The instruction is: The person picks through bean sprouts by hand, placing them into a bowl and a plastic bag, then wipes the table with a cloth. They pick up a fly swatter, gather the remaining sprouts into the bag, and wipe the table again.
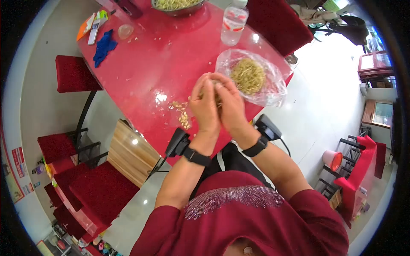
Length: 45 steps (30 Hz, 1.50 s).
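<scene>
My left hand (pixel 206 109) and my right hand (pixel 231 106) are cupped together above the red table (pixel 141 77), fingertips meeting. Between the palms shows a bit of a yellowish-brown stringy clump (pixel 218 99), mostly hidden by the fingers. Just right of my hands lies an open clear plastic bag (pixel 273 87) with a tangled pile of sprouts (pixel 248 76) on it. Small pale bits (pixel 184 120) are scattered on the table to the left of my hands.
A metal bowl of sprouts (pixel 177 5) stands at the far edge, with a clear bottle (pixel 234 24) right of it. A blue cloth (pixel 103 48), a small round lid (pixel 125 31) and boxes (pixel 92 26) lie far left. Red chairs (pixel 77 73) flank the table.
</scene>
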Each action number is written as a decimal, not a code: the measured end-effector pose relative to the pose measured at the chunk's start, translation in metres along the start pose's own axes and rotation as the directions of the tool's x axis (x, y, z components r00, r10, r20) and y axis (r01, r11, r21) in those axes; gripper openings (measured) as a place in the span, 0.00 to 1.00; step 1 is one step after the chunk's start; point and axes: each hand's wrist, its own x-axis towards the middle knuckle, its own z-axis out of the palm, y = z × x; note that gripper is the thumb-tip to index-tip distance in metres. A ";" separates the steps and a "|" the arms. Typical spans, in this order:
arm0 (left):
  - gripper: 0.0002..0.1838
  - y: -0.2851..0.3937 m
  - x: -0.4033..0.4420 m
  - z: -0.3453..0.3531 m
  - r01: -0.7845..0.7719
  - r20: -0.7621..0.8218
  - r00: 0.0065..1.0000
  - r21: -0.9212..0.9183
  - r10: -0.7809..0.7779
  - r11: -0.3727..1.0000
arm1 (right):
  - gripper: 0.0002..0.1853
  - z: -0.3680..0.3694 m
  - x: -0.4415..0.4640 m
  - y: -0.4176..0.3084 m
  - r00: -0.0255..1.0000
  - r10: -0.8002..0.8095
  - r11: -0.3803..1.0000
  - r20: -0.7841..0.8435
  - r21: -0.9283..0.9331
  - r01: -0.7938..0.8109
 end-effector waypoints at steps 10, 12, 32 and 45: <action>0.14 -0.087 0.046 0.072 -0.096 0.077 0.994 0.272 0.078 0.958 | 0.12 -0.118 0.082 -0.058 0.993 -0.092 0.459 0.075 -0.882 0.109; 0.14 -0.082 0.047 0.064 -0.216 0.163 0.973 0.368 0.166 0.904 | 0.13 -0.118 0.070 -0.066 0.943 -0.271 0.396 0.192 -0.871 0.291; 0.37 -0.007 -0.009 -0.148 -0.571 0.586 0.802 0.809 0.115 -0.142 | 0.06 -0.071 -0.010 0.052 0.988 0.021 0.810 0.151 -0.582 0.071; 0.22 0.014 0.146 -0.220 -0.569 0.561 0.742 0.817 0.368 -0.097 | 0.09 -0.054 0.086 0.062 0.801 -0.435 0.076 0.412 -0.869 0.489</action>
